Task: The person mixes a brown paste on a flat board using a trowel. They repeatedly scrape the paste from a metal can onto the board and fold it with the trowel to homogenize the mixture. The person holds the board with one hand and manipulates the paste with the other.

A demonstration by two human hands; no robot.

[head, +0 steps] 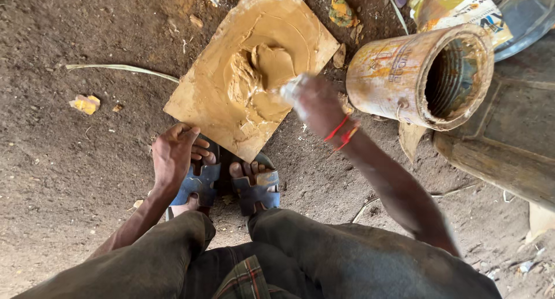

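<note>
Head camera, looking straight down: we crouch on a dirt floor [69, 177] over a square board [196, 102] smeared with tan paste. Our right hand [312, 102], blurred and coated pale, is closed around something we cannot make out, perhaps a small blade, its end pressed into the mound of paste [260, 73] at the board's centre. Our left hand [173, 154] holds nothing; its fingers curl loosely, touching the board's near corner, just above our sandalled feet [254, 186].

By our judgement, the mixing is well along: paste covers most of the board in swept arcs, and a thick lump sits gathered in the middle, not yet lifted or spread anywhere else. No surface receiving the paste shows in view.

Beside the board's right edge, a paint-stained metal can [404, 73] lies on its side, mouth open toward the right, and appears empty. Behind it rests a printed sack [451, 7]; a dark slab [509, 137] fills the right margin. Scraps of yellow paper [85, 104] and a thin stalk [121, 69] lie left of the board. Nothing blocks the hands; the can stands nearest our right forearm.
</note>
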